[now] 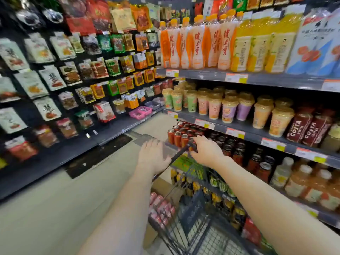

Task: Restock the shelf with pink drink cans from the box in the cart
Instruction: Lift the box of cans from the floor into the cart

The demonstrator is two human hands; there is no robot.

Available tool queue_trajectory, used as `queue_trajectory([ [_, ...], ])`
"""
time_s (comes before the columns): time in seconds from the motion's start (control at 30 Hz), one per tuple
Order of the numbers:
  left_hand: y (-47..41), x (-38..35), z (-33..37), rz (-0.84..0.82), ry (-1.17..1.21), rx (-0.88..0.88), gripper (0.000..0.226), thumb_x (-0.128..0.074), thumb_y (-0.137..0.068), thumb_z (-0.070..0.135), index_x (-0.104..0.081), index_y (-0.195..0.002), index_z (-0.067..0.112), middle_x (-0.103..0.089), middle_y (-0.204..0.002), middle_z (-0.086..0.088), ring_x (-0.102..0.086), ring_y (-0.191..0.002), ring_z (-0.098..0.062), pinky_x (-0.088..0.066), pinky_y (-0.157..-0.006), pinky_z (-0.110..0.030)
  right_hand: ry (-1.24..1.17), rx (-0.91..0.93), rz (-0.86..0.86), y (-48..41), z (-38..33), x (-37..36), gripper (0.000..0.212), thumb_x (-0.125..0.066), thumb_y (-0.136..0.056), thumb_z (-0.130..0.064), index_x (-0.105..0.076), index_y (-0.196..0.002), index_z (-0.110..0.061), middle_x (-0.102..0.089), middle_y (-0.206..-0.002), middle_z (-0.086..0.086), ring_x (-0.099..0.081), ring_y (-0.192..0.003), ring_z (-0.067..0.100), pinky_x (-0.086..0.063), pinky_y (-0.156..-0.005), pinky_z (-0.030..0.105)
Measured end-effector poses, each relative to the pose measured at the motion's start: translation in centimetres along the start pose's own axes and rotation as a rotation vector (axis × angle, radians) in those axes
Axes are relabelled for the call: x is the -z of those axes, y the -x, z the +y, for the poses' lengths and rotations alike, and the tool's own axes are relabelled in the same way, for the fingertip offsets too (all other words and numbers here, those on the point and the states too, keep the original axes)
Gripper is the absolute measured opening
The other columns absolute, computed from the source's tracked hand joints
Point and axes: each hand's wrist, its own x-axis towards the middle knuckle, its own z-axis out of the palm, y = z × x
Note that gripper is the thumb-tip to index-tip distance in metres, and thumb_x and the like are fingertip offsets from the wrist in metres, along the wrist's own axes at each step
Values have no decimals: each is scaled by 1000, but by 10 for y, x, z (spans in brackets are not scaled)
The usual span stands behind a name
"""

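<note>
Head view: the pink cans [161,207] lie in the cart [191,210], below and behind both grips, nearer my left grip [152,157], flat and empty; whether my right grip [206,151] holds anything, I cannot tell.

Reaching out mid-frame above cart [193,218]: left hand [152,157] flat beside its bar [179,153], right hand [207,152] at red cans [176,138], pink cans [161,207] lower centre.

Single head-worn wide-angle view.
It looks forward and down along both forearms, close over the cart [191,210], facing the drink shelf [253,134] edge.
</note>
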Motion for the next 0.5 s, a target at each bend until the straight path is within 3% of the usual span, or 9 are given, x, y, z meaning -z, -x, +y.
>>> queue_trajectory([
  [0.07,5,-3,-23,-11,17,55,76,-46,-93,55,-39,-155,12,-37,-163,-13,-30,-152,-30,-23,-125,-43,-50,20,12,-13,-21,-13,53,-59,-96,-40,-50,-141,-13,-54,-139,9,-55,-124,32,-45,-100,40],
  [0.17,11,-11,-68,-15,26,122,76,-47,-96,54,-36,-157,11,-36,-163,-12,-32,-151,-31,-25,-124,-42,-83,47,-20,-36,-59,-37,51,-63,-93,-41,-54,-135,-14,-58,-132,9,-58,-119,33,-48,-95,41],
  [0.37,-1,-37,-180,-40,-30,208,65,-46,-92,55,-50,-141,12,-55,-141,-11,-49,-130,-30,-34,-112,-40,-166,80,-49,-95,-154,-84,49,-60,-92,-38,-56,-134,-14,-62,-132,11,-60,-120,35,-52,-96,42],
  [0.5,-23,-52,-257,-66,-14,185,67,-47,-91,54,-47,-143,11,-55,-140,-12,-49,-130,-30,-35,-111,-40,-170,65,-113,-147,-221,-128,55,-57,-95,-36,-48,-144,-11,-54,-144,13,-54,-129,34,-47,-105,41],
])
